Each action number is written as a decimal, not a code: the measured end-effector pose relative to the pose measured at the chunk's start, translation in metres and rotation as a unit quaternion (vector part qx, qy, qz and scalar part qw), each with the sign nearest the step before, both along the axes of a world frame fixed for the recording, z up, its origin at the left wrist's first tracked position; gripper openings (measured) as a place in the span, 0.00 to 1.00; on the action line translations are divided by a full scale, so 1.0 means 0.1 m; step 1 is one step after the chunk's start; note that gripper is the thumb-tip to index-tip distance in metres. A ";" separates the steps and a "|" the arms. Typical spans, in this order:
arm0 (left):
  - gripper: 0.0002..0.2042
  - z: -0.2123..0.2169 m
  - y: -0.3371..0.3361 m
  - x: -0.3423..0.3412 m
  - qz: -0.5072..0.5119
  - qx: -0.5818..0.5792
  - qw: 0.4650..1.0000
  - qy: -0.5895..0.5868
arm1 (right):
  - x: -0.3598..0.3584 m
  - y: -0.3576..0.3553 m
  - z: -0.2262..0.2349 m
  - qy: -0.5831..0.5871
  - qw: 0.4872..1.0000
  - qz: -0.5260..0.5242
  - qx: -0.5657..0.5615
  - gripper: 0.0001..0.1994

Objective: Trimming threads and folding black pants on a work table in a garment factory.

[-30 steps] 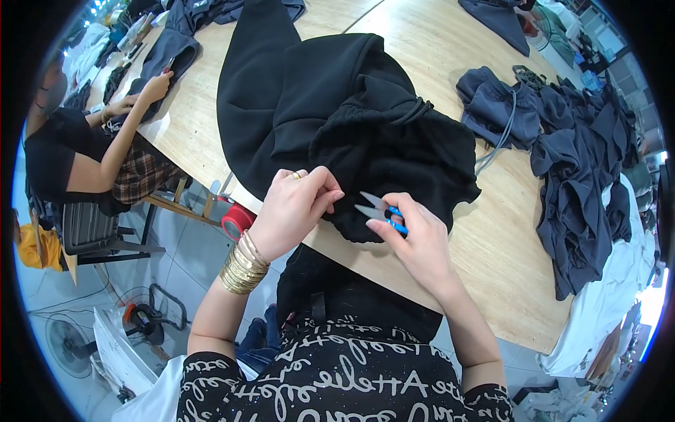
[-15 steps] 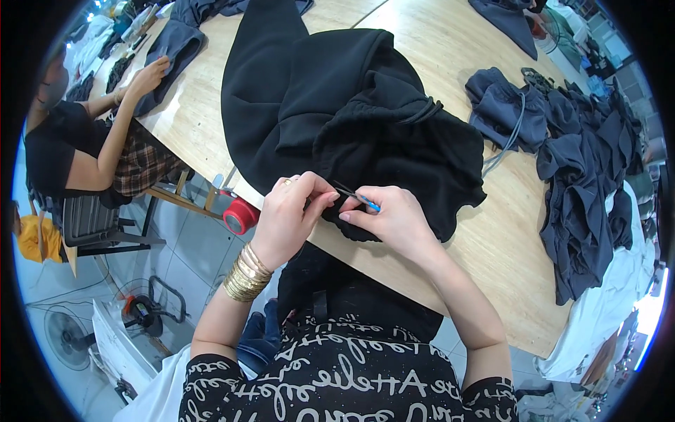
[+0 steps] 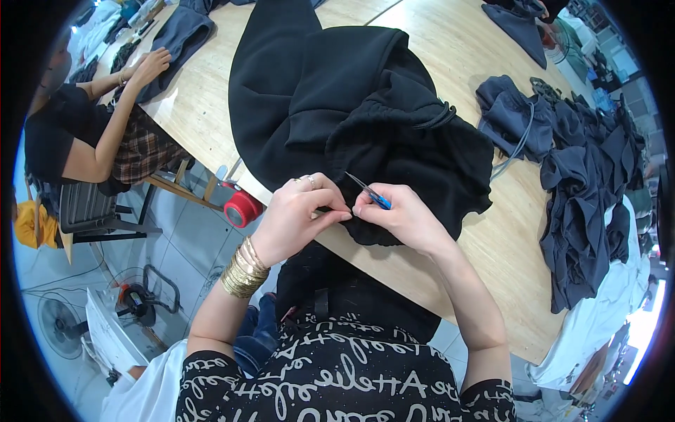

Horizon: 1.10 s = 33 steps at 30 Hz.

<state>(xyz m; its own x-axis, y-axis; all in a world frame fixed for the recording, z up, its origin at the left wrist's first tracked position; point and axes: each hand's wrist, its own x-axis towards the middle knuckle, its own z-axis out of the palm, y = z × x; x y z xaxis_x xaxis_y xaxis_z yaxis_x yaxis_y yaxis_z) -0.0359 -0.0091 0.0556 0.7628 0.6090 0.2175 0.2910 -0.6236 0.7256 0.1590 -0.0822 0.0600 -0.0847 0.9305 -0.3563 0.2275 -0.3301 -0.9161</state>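
A pair of black drawstring pants (image 3: 295,105) lies on the wooden table, its gathered waist opening toward me. At the near edge of the waist, my left hand (image 3: 302,214) is closed in a pinch on the black fabric. My right hand (image 3: 404,218) grips small thread snips (image 3: 367,190) with a blue handle, their pointed blades angled up and left over the fabric. Its thumb and fingertip press together close beside the left fingertips. Whatever fine bit lies between the fingertips is too small to make out. A black drawcord (image 3: 437,116) shows on the waistband's far side.
Dark grey-blue garments (image 3: 576,190) are heaped along the right side of the wooden table (image 3: 510,274), over white cloth. A red round object (image 3: 242,209) sits by the table's left edge. Across to the left, another person (image 3: 84,133) handles a dark garment. A fan (image 3: 60,327) stands lower left.
The snips have swung from pointing at my left fingers to pointing up and away. My right fingertips have come close to the left ones. The whole view has shifted slightly.
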 end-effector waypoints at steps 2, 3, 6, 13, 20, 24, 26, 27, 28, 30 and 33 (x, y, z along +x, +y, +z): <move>0.05 0.04 0.01 0.03 -0.020 0.052 0.997 0.043 | -0.02 -0.01 0.02 -0.006 1.000 -0.002 0.020 0.08; 0.05 0.05 0.01 0.03 -0.020 0.052 0.998 0.043 | -0.03 -0.01 0.05 -0.019 1.000 -0.002 0.023 0.08; 0.07 0.06 0.03 0.04 -0.027 0.067 0.995 0.067 | -0.04 -0.07 0.09 -0.087 0.994 -0.017 0.062 0.12; 0.07 0.12 0.03 0.06 0.028 -0.125 0.989 0.072 | 0.01 -0.36 0.20 -0.302 0.951 0.008 0.070 0.17; 0.09 -0.02 0.01 0.05 0.042 -0.243 0.969 -0.018 | -0.04 -0.40 0.09 -0.392 0.905 0.038 0.164 0.15; 0.08 -0.06 0.01 0.04 0.042 -0.269 0.962 -0.021 | -0.04 -0.39 0.09 -0.392 0.903 0.051 0.168 0.15; 0.08 -0.08 0.01 0.03 0.030 -0.287 0.957 -0.017 | -0.05 -0.38 0.08 -0.391 0.902 0.057 0.174 0.15; 0.08 -0.07 0.01 0.03 0.031 -0.287 0.957 -0.017 | -0.06 -0.38 0.09 -0.391 0.902 0.057 0.174 0.15; 0.08 -0.06 0.00 0.03 0.030 -0.287 0.957 -0.020 | -0.07 -0.38 0.09 -0.395 0.901 0.061 0.170 0.15; 0.08 -0.06 0.00 0.03 0.030 -0.287 0.957 -0.024 | -0.08 -0.38 0.10 -0.398 0.900 0.064 0.165 0.15; 0.08 -0.06 0.00 0.03 0.042 -0.295 0.954 -0.031 | -0.10 -0.38 0.10 -0.400 0.898 0.056 0.173 0.15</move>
